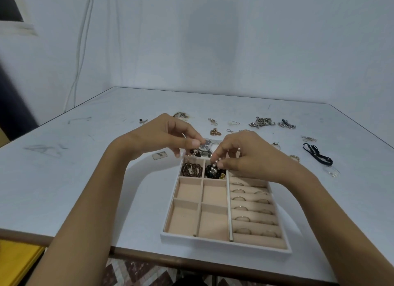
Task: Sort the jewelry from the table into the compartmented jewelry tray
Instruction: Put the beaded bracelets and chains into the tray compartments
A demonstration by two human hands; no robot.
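Right hand: grip pinched on white pearl bead strand, dangling into second-row middle compartment of white, beige-lined compartmented jewelry tray atop black beads. Left hand: fingertips pinched above tray's far edge; held item not discernible. Loose metal jewelry pieces scattered on pale tabletop beyond.

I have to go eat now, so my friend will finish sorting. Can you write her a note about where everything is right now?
Right hand: pinching a pearl strand, which hangs over the compartment with dark beads.
Left hand: raised at the tray's far end, fingers curled; cannot tell if it holds anything.
Done: brown bead bracelet, watches, rings in the ring rolls.
Left: chains, black cords and small pieces on the table; four near compartments empty.
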